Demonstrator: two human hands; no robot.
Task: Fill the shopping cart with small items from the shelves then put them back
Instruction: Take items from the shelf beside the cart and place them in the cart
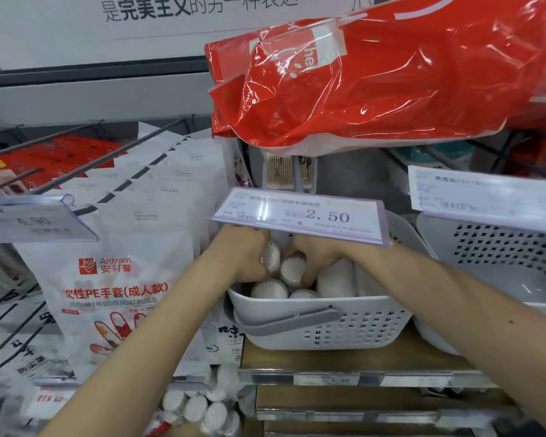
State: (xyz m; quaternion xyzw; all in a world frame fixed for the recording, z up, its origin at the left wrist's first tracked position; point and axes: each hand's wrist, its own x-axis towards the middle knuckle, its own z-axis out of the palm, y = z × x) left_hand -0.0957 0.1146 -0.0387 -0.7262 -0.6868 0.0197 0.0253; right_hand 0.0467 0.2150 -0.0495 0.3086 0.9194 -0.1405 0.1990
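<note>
A white perforated basket [344,329] with a grey handle stands on a wooden shelf and holds several packs of white paper cupcake liners [268,290]. Both my hands reach into it under a price tag reading 2.50 [300,216]. My left hand [243,257] grips one liner pack [271,256] at the basket's back left. My right hand [316,257] curls around another liner pack [292,271] beside it. The fingertips of both hands are partly hidden by the tag and the packs.
Packs of disposable PE gloves [114,279] hang on hooks at left. A red plastic bag [375,77] hangs overhead. A second white basket [498,266] stands at right. More liner packs [199,408] lie on the lower shelf. Cotton swabs [278,171] hang behind.
</note>
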